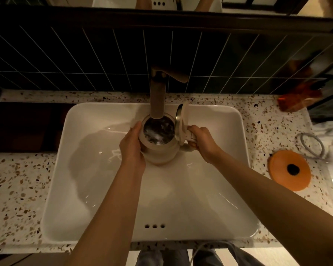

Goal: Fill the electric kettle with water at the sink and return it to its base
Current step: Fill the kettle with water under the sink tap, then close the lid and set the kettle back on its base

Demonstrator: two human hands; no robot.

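Right hand has a closed grip on the kettle handle; left hand cups its side.

Speckled terrazzo worktop, dark tiled wall behind it. Far right on the worktop: orange packet against the tiles, crumpled white cloth near the edge.

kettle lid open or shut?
Open: the lid stands hinged up beside the kettle mouth, water visible inside under the faucet.
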